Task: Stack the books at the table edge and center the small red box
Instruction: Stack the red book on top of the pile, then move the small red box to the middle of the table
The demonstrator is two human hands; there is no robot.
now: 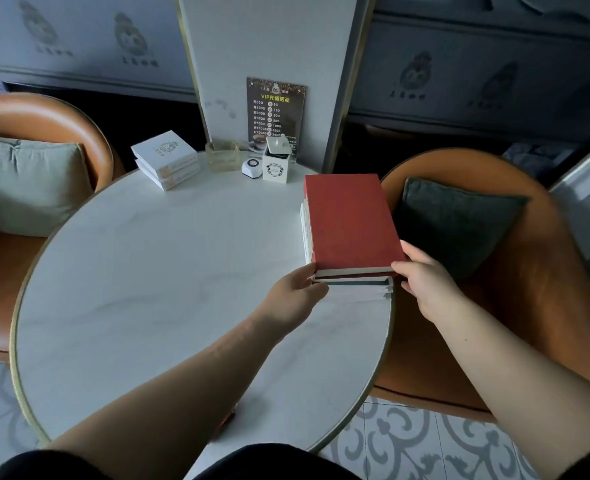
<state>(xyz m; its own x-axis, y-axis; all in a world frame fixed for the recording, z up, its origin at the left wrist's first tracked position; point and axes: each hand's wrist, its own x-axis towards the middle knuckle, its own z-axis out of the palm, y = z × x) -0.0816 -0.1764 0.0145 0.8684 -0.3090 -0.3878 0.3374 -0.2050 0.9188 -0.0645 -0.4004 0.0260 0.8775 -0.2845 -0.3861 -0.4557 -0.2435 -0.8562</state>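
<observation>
A: Both hands are on the book stack (350,233) now. It sits at the right rim of the round surface (169,271), red cover on top, long axis running away from the person.

B: Which hand is closer in?

A: They're even. The left hand (295,292) has its fingers curled against the near-left corner, and the right hand (425,280) is pinching the near-right corner. Each is closed against the stack's near end, so any squaring-up looks like a push straight ahead or a nudge sideways.

B: And the small red box?

A: I can't pick one out. The only red thing showing is that top cover. At the far side there's a white book pair (165,160), a glass dish (222,155) and a white canister (276,161).

B: Anything hidden?

A: The left fingertips, tucked behind the stack's corner, and the lower books' covers.
</observation>
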